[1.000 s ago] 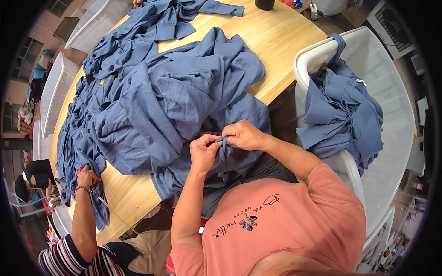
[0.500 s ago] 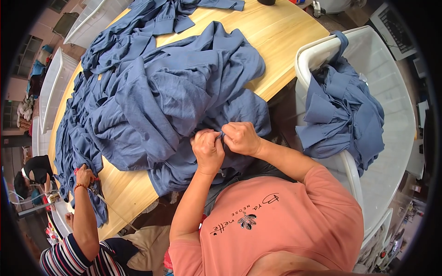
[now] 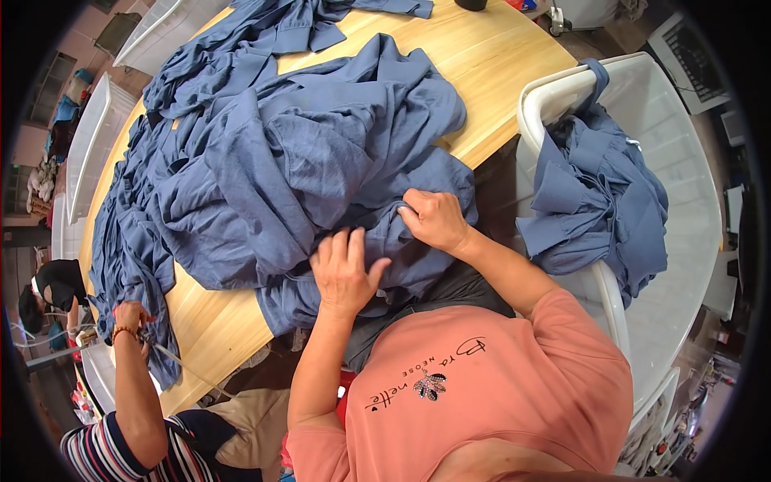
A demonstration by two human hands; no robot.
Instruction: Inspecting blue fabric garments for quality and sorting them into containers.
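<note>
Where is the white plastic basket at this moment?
In the head view, the white basket stands at the person's right, beside the wooden table, with blue garments hanging over its rim.

Garment workshop: blue garment piles (image 3: pixel 305 153), bins (image 3: pixel 683 161).

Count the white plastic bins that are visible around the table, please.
3. One bin at the right holds blue cloth; two bins stand along the table's far left side. More may be hidden beyond the frame.
</note>
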